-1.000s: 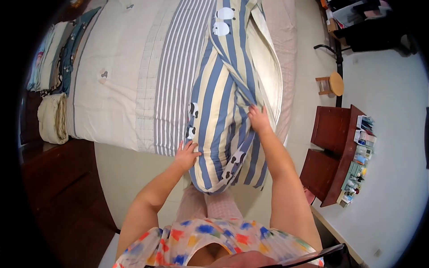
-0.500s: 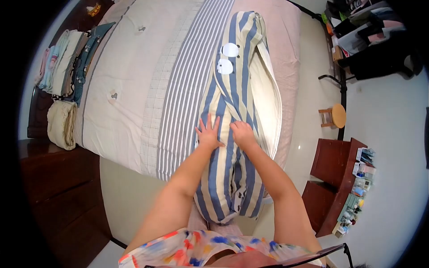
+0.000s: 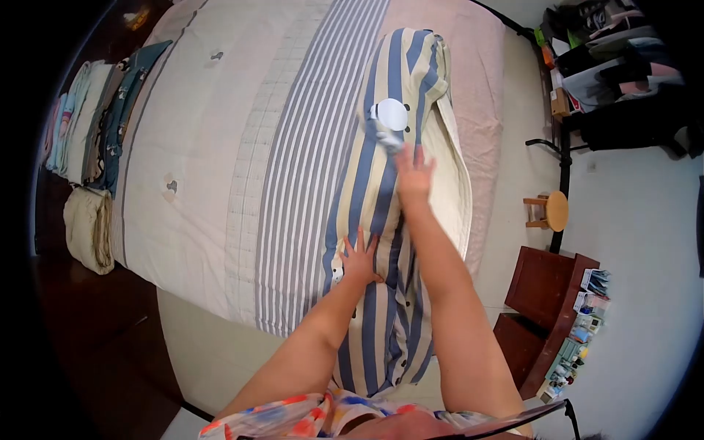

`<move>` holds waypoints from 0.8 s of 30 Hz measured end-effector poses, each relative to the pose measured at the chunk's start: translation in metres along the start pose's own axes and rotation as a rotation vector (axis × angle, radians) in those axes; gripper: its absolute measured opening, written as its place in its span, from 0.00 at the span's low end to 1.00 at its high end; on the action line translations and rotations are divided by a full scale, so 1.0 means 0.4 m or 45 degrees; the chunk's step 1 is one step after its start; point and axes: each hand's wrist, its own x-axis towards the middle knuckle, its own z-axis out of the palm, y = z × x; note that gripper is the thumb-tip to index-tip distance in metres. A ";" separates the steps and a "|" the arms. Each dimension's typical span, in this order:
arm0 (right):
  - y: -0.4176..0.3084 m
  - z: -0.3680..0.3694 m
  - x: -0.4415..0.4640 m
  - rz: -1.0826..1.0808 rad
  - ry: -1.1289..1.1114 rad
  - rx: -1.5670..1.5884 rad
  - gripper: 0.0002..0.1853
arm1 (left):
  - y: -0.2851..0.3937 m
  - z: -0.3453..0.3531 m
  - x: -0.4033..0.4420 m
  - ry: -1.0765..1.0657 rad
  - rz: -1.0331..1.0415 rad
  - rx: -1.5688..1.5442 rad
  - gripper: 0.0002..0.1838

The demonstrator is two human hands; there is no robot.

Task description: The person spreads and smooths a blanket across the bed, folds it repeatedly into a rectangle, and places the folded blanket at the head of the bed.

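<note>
Left hand and right hand, apart, on a striped quilt
The left is splayed; whether the right grips is unclear. The quilt lies along the bed, near end hanging over.

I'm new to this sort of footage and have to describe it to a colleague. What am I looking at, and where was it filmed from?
There's no machine here: these are a person's own bare hands. One camera, worn on the head, looks forward and down. On the bed lies a striped quilt in a long bundle, its near end past the bed's edge. The left hand is spread on it. The right hand is farther along; blur hides whether it holds any cloth.
</note>
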 end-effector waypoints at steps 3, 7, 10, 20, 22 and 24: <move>0.189 -0.015 0.034 0.487 -0.534 -0.231 0.27 | -0.016 0.012 0.023 -0.006 0.026 0.004 0.71; 0.286 -0.019 0.007 0.974 -0.953 0.042 0.29 | -0.014 0.008 0.040 -0.042 0.016 0.042 0.70; 0.273 0.030 -0.049 0.959 -1.197 0.286 0.31 | -0.003 0.020 0.053 -0.082 -0.006 0.067 0.69; 0.073 -0.078 -0.438 -0.043 -0.422 0.599 0.28 | 0.027 0.046 0.082 -0.095 -0.140 0.187 0.70; 0.104 -0.070 -0.547 0.061 -0.586 0.504 0.30 | 0.033 0.048 0.083 -0.071 -0.151 0.200 0.70; 0.183 -0.045 -0.681 0.342 -0.615 0.393 0.32 | 0.045 0.037 0.075 -0.103 -0.176 0.199 0.71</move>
